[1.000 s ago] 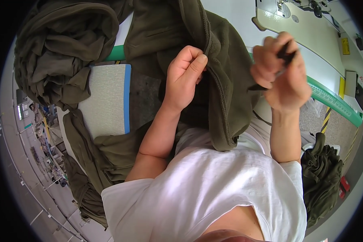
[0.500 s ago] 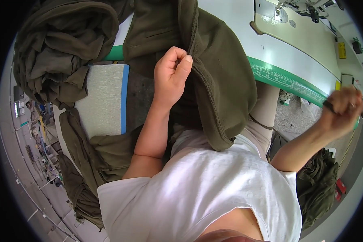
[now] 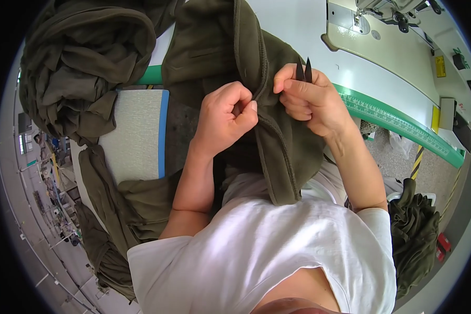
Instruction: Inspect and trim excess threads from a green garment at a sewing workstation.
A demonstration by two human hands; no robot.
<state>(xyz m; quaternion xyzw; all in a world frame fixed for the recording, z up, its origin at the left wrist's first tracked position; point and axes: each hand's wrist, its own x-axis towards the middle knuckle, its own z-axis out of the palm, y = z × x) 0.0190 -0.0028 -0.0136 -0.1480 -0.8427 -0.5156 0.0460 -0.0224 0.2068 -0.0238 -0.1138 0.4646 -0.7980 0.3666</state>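
A dark olive garment (image 3: 298,141) hangs over the table's front edge and down onto my lap, with a thick seam running along it. My left hand (image 3: 227,118) is closed in a pinch at this seam, thumb against curled fingers. Just to its right, my right hand (image 3: 311,97) is closed around thread snips (image 3: 307,70). Their two dark pointed blades stick up past my fingers, slightly apart; their handle is hidden in my palm. The snips are over the cloth, a short way from the seam.
A sewing machine (image 3: 382,57) stands at the back right. Green measuring tape (image 3: 397,118) edges the white table. Heaped olive cloth (image 3: 89,68) fills the far left, beside a pale board (image 3: 133,133) with a blue edge. More olive cloth (image 3: 413,230) hangs at the lower right.
My right hand has come in from the far right to beside my left hand, bringing the snips over the garment. My left hand has shifted slightly nearer, still at the seam.
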